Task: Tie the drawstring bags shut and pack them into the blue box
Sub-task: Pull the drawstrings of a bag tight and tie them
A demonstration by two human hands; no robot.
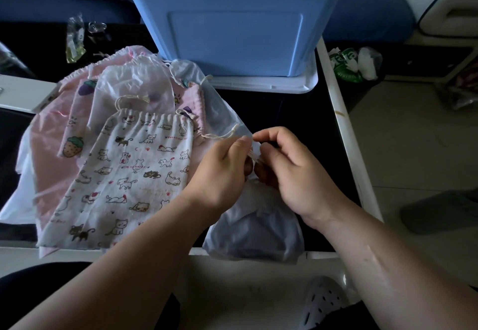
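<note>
**tinkerbee:** so where was the bag that was getting tied?

**mossy_k:** Right up close to the person. The pale see-through bag [253,234] lay at the near edge of the table [344,127], with its bottom over the white rim and its neck bunched up under the hands.

**tinkerbee:** and the hands, gripping or loose?

**mossy_k:** Both gripping. The left hand [219,171] and right hand [289,171] sat almost knuckle to knuckle just above the bag's neck. Each had its fingers curled, pinching the thin white drawstring [252,156] between them. Couldn't tell if there was a knot, since the fingers hid that bit.

**tinkerbee:** other bags?

**mossy_k:** Just left of the left hand, the cat-print bag [129,179] lay flat on top of a heap. A pink strawberry bag [73,143] poked out from under it, and a cloudy white bag [132,89] lay behind it. Farther back, the blue box [232,27] stood on a white lid [263,83], right against the far side of the heap. The camera couldn't see what was inside it.
</note>
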